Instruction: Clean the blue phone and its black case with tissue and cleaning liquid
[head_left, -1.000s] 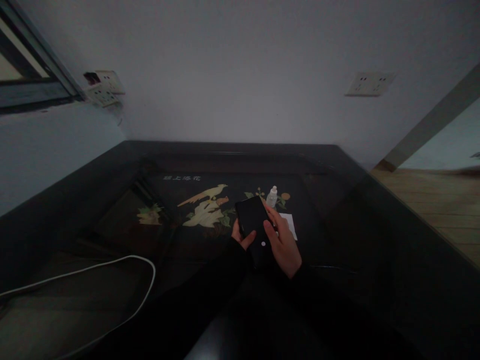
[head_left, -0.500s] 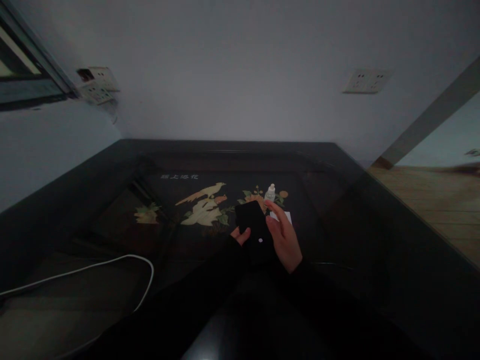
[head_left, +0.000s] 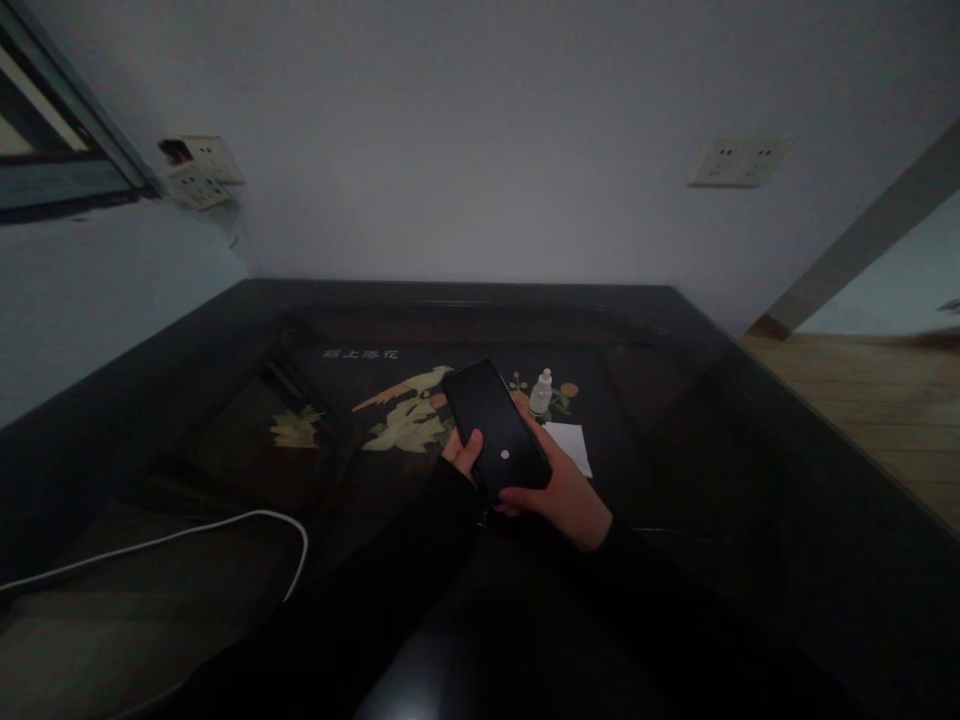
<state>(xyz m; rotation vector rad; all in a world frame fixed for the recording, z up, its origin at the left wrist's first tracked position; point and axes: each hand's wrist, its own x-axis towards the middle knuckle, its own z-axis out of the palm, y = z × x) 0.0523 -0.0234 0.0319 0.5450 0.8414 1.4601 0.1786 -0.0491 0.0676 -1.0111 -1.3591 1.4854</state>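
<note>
A black smartphone (head_left: pixel 495 420) is held tilted above the dark table, its dark screen facing up with one small pale round spot low on it. My left hand (head_left: pixel 463 454) grips its left edge, thumb over the front and the other fingers mostly hidden beneath. On the right side, my right hand (head_left: pixel 562 490) is closed around the phone, thumb across the lower end and fingers along the far edge. Just past the right hand lies a white sheet of paper (head_left: pixel 571 446). Behind it stands a small clear bottle with a white cap (head_left: pixel 541 392).
The glossy dark table (head_left: pixel 675 430) bears a bird-and-flower picture (head_left: pixel 405 425). A white cable (head_left: pixel 225 520) curves across the left side. Sockets (head_left: pixel 739 162) sit on the wall behind, with more sockets (head_left: pixel 201 178) near the window at the left.
The phone has shifted up and left and tilted so its screen catches more light. My right hand, whose fingers were raised beside it, has closed round its right side. More of the paper shows.
</note>
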